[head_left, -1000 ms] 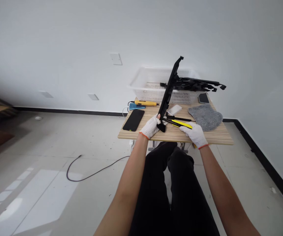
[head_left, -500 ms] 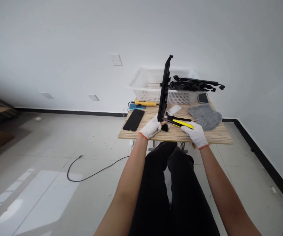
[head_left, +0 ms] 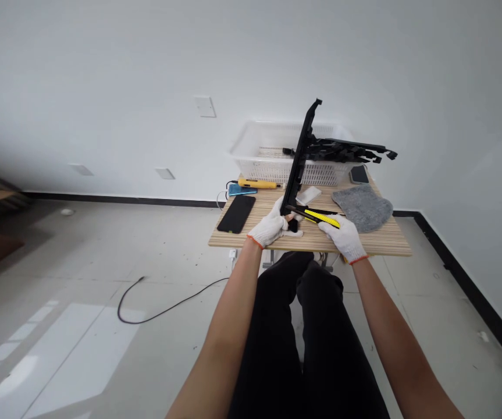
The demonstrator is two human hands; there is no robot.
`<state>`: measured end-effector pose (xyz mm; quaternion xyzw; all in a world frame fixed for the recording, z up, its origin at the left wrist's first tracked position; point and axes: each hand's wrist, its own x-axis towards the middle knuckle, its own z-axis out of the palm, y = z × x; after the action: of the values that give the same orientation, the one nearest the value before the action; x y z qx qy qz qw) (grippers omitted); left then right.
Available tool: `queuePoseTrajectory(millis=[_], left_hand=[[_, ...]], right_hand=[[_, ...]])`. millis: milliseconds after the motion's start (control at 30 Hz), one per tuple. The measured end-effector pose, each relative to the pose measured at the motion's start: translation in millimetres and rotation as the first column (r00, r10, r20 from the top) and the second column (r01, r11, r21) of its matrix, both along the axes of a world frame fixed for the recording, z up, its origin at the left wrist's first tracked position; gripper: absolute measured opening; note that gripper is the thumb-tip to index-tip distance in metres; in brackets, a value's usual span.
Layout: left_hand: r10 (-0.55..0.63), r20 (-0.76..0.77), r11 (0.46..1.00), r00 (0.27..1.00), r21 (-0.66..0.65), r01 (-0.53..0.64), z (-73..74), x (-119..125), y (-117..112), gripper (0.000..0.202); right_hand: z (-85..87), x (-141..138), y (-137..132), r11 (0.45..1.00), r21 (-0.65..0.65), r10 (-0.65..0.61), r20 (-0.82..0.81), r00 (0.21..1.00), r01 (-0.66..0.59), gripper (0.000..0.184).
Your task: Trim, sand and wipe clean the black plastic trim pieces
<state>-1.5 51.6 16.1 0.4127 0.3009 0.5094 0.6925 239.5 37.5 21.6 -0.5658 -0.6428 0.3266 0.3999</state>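
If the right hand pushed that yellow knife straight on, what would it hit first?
Probably the lower end of the black plastic strip that the left hand holds; the knife in the right hand looks close to it, depth unclear.

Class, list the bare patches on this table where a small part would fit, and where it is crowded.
Bare: the table in front of the grey felt pad; the gap between black phone and left hand. Crowded: the back, around the white basket.
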Motion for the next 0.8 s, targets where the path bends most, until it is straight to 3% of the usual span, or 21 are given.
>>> queuePoseTrajectory(millis=[300, 467, 800], left_hand=[[-0.027, -0.157, 1.000, 0.987, 0.006, 0.028, -6.4, 3.1, 3.7, 0.045], [-0.019, -0.196, 0.999, 0.980, 0.038, 0.027, -6.8, 1.1, 4.5, 0.042], [-0.040, -0.121, 0.999, 0.992, -0.010, 0.039, -10.4, -1.0, 5.2, 0.052]], right_hand=[[-2.9, 2.0, 3.4, 0.998, 0.031, 0.056, 0.012, 0.998, -0.057, 0.046], [-1.4, 2.6, 2.7, 0.998, 0.012, 0.066, -0.007, 0.998, -0.066, 0.045], [3.1, -0.2, -1.7, 0.999, 0.010, 0.042, 0.016, 0.999, -0.042, 0.047]])
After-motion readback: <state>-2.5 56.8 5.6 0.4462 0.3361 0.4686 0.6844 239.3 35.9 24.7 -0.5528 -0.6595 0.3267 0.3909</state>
